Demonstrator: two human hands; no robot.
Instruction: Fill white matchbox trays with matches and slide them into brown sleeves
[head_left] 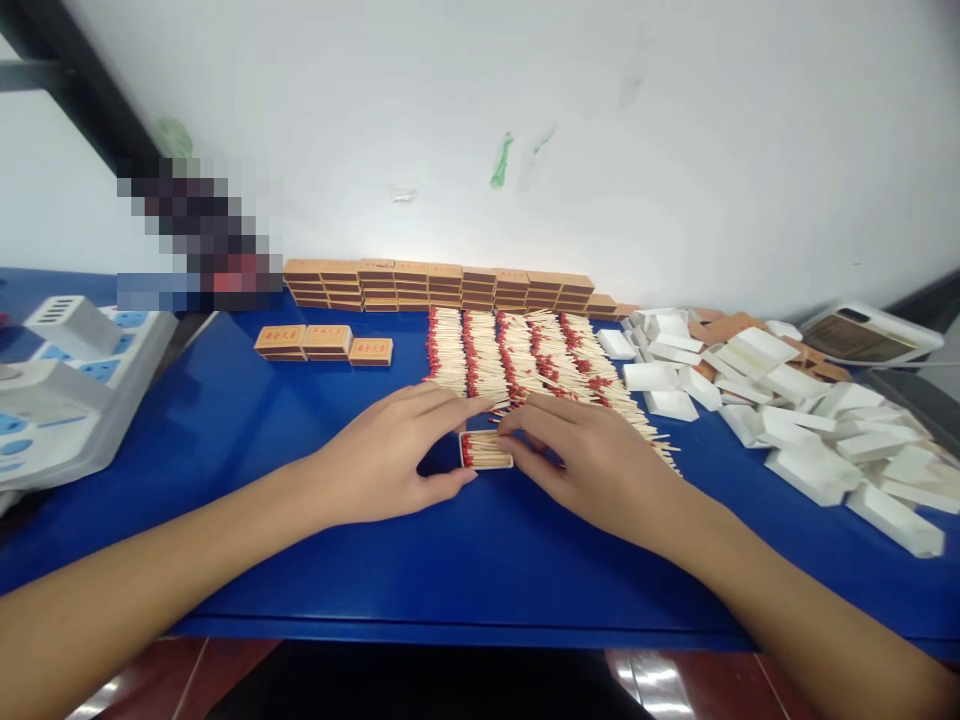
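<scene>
A small white matchbox tray (487,466) lies on the blue table, holding red-tipped matches (486,450) laid lengthwise. My left hand (397,450) curves around its left end, thumb and fingers apart; the thumb tip is at the near edge and the forefinger beyond the far edge. At the right end, my right hand (592,460) has its thumb and forefinger close together over the match ends. Its other fingers are curled and partly hidden. Just past both hands lie rows of loose matches (484,350), heads mostly to the left.
Stacked orange matchboxes (435,285) line the wall, and a smaller group of matchboxes (326,342) sits at left. Empty white trays (795,420) are heaped at right, near a phone (870,330). A white power strip (82,400) occupies the far left.
</scene>
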